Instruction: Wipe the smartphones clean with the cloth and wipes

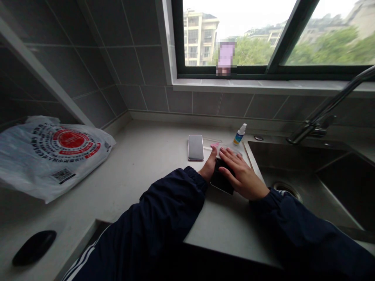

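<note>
Our right hand [241, 175] lies open and flat, with the fingers spread, on top of a dark flat object [222, 180], maybe a phone in a black case. It presses on this object and does not seem to grip it. Our left hand [208, 166] stands on its edge just beside the object, but its fingers are mostly hidden, so we cannot tell if it is closed or gripping. The right fingertips reach a white cloth [231, 150], and a small pink piece [215, 145] lies next to the left hand. Near them are a silver smartphone [196, 147], lying flat, and a small spray bottle [239, 134], standing upright with a white cap. The steel sink [293, 164] and a metal faucet [310, 127] are to the right. A white plastic bag [49, 156] lies far left on the pale counter [140, 164].

In our judgement, a push to the right could send the dark object into the sink, because the sink edge is close. A careless wrist movement could also knock over the light bottle, and a slide to the left could scratch the smartphone.
</note>
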A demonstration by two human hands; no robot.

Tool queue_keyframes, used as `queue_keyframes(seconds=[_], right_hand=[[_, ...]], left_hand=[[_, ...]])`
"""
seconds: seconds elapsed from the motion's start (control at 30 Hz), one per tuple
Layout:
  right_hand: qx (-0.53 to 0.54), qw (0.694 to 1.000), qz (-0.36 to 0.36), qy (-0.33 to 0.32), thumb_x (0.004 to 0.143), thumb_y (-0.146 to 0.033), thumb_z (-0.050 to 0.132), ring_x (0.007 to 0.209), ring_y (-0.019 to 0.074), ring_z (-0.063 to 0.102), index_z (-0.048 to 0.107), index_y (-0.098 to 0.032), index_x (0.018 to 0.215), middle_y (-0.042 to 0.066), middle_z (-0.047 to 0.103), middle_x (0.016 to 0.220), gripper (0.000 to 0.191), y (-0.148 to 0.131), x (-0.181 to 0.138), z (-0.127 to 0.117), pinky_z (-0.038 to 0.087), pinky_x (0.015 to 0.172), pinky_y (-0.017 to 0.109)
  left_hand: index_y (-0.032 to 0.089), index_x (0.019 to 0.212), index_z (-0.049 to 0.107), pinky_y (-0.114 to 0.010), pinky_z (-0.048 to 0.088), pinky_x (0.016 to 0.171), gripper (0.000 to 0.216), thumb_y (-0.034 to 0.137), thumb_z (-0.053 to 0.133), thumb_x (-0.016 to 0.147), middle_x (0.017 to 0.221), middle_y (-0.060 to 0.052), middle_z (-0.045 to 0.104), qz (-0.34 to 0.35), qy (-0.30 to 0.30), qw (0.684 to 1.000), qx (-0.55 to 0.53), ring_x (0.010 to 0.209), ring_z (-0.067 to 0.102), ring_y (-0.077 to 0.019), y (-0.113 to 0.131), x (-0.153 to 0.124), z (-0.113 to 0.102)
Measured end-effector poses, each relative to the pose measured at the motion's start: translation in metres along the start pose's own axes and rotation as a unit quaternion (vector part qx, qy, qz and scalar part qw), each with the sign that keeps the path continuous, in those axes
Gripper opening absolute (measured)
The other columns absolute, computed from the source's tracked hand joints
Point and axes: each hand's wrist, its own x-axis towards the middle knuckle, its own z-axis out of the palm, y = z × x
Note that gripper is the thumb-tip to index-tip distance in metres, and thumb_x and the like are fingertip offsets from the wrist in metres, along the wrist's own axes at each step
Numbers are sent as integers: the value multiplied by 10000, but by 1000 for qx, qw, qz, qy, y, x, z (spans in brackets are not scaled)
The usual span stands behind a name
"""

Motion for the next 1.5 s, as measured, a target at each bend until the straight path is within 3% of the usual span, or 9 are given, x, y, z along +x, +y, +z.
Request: queue_keyframes(seconds=[0.23,0.53,0.7,0.83,1.03,1.33,1.5], right_hand=[[38,999,-30,-24,1019,-448,506,1515,318,325,455,-243,1531,112,435,1584,554,-5,-1,-4,270,1222,644],[80,990,-102,-48,998,-370,582,1456,299,440,540,-276,1463,80,547,1504,477,-14,-2,-12,340,1203,619],[98,984,-141,-44,962,-294,645,1394,274,522,608,-321,1391,46,625,1424,431,-20,-3,-16,373,1198,587],[149,974,-165,-39,926,-228,674,1336,257,585,648,-317,1347,38,665,1370,432,-22,-3,-17,411,1192,542],[171,970,-171,-20,912,-199,683,1278,245,634,699,-313,1276,26,706,1305,382,-24,-3,-16,457,1170,508],[192,969,-151,31,919,-176,654,1163,251,710,777,-280,1136,31,768,1172,270,-23,-4,-14,552,1090,480],[170,974,-136,70,919,-197,660,1103,251,739,785,-290,1109,27,779,1140,246,-23,-4,-15,595,1028,467]], left_hand=[[40,1334,613,-408,419,1128,830,663,176,1004,1131,-210,733,43,43,997,-49,1155,685,-285,1,-3,8],[8,1256,649,-426,506,1030,959,783,181,939,945,-211,755,30,88,996,-17,1069,717,-316,8,-8,6],[-27,1253,633,-408,566,872,1039,813,129,906,828,-216,734,22,117,993,-25,842,743,-303,15,-6,1],[-32,1253,642,-380,568,761,1092,865,161,857,768,-199,718,26,94,995,-5,664,706,-267,17,-3,-11],[-30,1253,654,-351,574,761,1090,863,168,859,841,-216,727,24,92,995,0,711,714,-258,18,-2,-17],[-5,1292,631,-417,556,883,1024,786,98,917,909,-223,734,41,119,991,-35,852,734,-302,19,-9,6],[-33,1272,620,-451,544,885,1053,799,87,908,884,-235,725,54,113,991,-36,818,725,-317,20,-10,6]])
